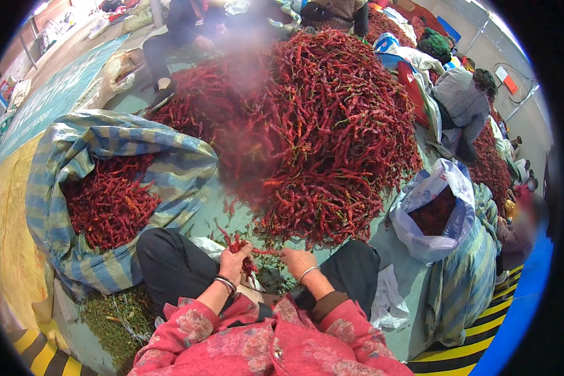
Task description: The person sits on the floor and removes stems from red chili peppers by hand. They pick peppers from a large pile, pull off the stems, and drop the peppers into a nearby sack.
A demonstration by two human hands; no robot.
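My left hand (235,261) is closed around a small bunch of red chili peppers (249,269), with tips poking out above and below the fingers. Between both hands stretches a single red chili (266,252). Its right end is pinched in the fingertips of my right hand (299,262). Just beyond my hands rises a large heap of red chilies (329,127), many with green stems. Loose stems and leaf bits (275,277) litter the floor below my hands, between my bent knees.
At left a blue-striped woven sack (183,155) gapes around chilies (117,202). A pile of green stems (117,319) lies by my left thigh. To the right stand a white plastic bag (413,239) holding chilies and a striped sack (465,282). Other people (463,101) sit around the heaps.
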